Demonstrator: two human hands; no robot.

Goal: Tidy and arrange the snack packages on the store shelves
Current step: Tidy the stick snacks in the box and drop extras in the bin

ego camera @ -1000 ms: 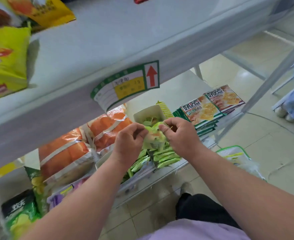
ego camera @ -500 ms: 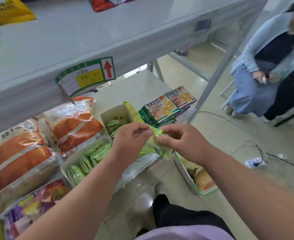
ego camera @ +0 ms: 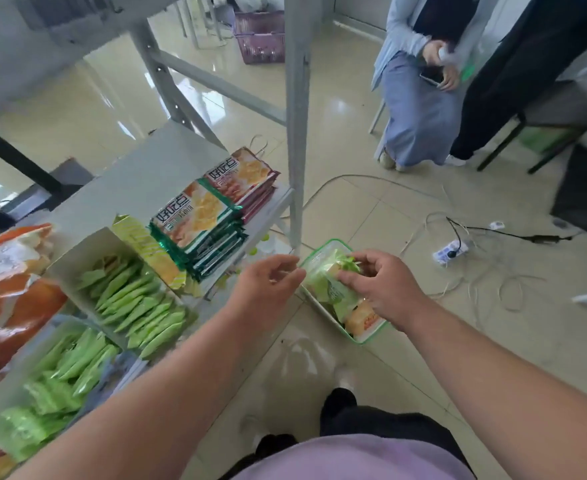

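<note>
My right hand (ego camera: 382, 289) pinches a crumpled green snack packet (ego camera: 331, 289) over a clear, green-rimmed bin (ego camera: 366, 337) on the floor, which holds more green and orange packets. My left hand (ego camera: 267, 285) hovers just left of the bin with loosely curled fingers and holds nothing. On the low shelf (ego camera: 139, 174) to the left stand two open white boxes of green sachets (ego camera: 136, 299) (ego camera: 60, 368). Behind them lie stacked green cracker packs (ego camera: 195, 220) and red cracker packs (ego camera: 243, 174). Orange bags (ego camera: 8, 289) lie at the far left.
A grey shelf upright (ego camera: 297, 116) rises just behind the bin. A power strip (ego camera: 451, 252) and loose cables lie on the tiled floor to the right. A person sits on a stool (ego camera: 420, 98) beyond, and a purple basket (ego camera: 260, 32) stands at the back.
My view has swung right and down, away from the upper shelf. Both hands moved from the shelf front to the floor bin. My left hand let go of the green packet.
</note>
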